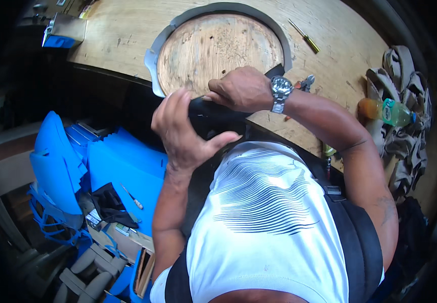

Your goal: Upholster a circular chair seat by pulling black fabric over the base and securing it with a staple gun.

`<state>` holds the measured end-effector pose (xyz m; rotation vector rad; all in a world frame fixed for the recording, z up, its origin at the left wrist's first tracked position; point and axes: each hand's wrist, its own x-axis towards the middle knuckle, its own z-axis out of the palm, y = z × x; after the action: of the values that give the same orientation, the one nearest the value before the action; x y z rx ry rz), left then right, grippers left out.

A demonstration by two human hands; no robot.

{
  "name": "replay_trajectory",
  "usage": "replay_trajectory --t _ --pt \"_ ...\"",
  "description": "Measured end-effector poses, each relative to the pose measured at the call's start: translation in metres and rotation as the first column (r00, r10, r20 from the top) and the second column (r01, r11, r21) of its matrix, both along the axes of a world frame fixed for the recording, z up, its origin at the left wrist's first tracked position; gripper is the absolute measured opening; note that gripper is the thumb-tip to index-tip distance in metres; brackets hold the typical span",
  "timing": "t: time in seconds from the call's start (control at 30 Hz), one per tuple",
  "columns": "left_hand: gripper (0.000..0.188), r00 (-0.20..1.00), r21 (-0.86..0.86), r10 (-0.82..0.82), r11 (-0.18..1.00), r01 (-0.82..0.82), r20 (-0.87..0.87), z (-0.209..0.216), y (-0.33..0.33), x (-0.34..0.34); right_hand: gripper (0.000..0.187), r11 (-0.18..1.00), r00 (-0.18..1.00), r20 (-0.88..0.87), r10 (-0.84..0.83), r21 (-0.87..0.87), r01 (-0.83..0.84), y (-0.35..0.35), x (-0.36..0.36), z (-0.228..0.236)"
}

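A round wooden board lies at the bench's near edge, with a grey strip standing around much of its rim. My right hand, with a metal watch on its wrist, is closed at the board's near edge. Whatever its curled fingers hold is hidden. A piece of black material shows beside that wrist. My left hand is open just off the board's near left edge, fingers raised and thumb stretched toward my shirt. Its fingertips come close to the near left end of the strip; whether they touch it I cannot tell.
On the wooden bench lie a yellow-handled screwdriver and pliers. A bottle rests on crumpled cloth at right. Blue sheets are stacked at lower left, near another screwdriver. A box stands far left.
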<state>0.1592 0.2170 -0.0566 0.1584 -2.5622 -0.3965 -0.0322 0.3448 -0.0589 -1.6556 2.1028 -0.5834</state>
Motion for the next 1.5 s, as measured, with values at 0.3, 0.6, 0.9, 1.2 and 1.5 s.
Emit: replay_trajectory --t 0.3,0.6,0.9,1.2,1.5 --pt "0.114 0.798 0.314 -0.4 0.908 0.278 0.45 -0.002 -0.019 -0.091 0.029 0.857 0.923 0.048 -0.382 -0.355 0.374 0.009 0.002 -0.069" --pt "0.079 0.644 0.428 -0.597 0.799 0.423 0.479 -0.024 -0.04 -0.112 0.032 0.743 0.769 -0.027 -0.638 -0.285 0.606 0.003 0.007 -0.061" --pt "0.042 0.647 0.324 -0.676 0.737 0.592 0.354 -0.054 -0.032 -0.126 0.033 0.696 0.728 -0.089 -0.679 -0.391 0.602 -0.001 -0.005 -0.072" --pt "0.039 0.68 0.296 -0.632 0.775 0.559 0.371 -0.061 -0.033 -0.125 0.018 0.197 0.38 0.043 -0.924 -0.799 0.568 0.141 0.024 -0.062" --pt "0.034 0.683 0.373 -0.618 0.784 0.497 0.389 -0.056 -0.033 -0.126 0.054 0.136 0.016 -0.397 -0.917 -0.276 0.952 0.305 0.107 -0.123"
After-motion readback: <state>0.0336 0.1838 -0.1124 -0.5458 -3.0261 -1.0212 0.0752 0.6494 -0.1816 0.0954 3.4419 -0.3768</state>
